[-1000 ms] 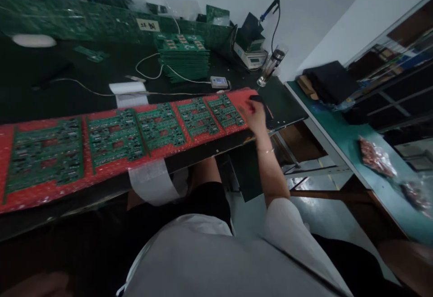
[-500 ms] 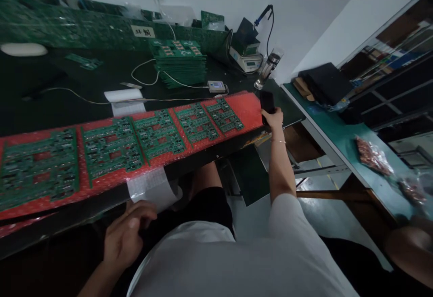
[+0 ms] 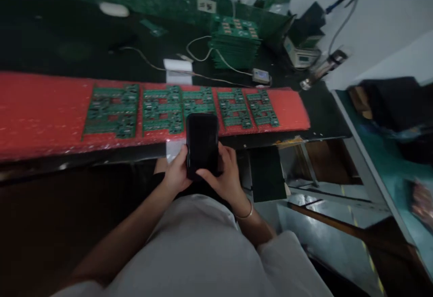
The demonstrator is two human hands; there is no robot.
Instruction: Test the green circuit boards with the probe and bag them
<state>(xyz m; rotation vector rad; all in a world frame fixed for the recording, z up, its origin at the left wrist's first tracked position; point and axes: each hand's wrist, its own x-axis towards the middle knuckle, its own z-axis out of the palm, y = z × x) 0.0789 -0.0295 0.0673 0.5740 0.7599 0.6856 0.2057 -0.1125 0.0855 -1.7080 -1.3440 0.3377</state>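
Holding the black phone (image 3: pixel 202 141), my left hand (image 3: pixel 177 171) at its left edge and my right hand (image 3: pixel 228 177) wrapping its lower right, I have a thumb on its dark face. It's at the near edge of the counter (image 3: pixel 326 115), partly hiding the middle circuit board (image 3: pixel 207 95). I'd judge this step as handling the phone; the next move calls for a firm left grip.

Dim, softly blurred (worst, perhaps, at right); glare on the floor (image 3: pixel 311 207).

Middle board (image 3: pixel 199 95) part-hidden behind phone (image 3: pixel 202 141), red wrap (image 3: pixel 40 112) cut off left
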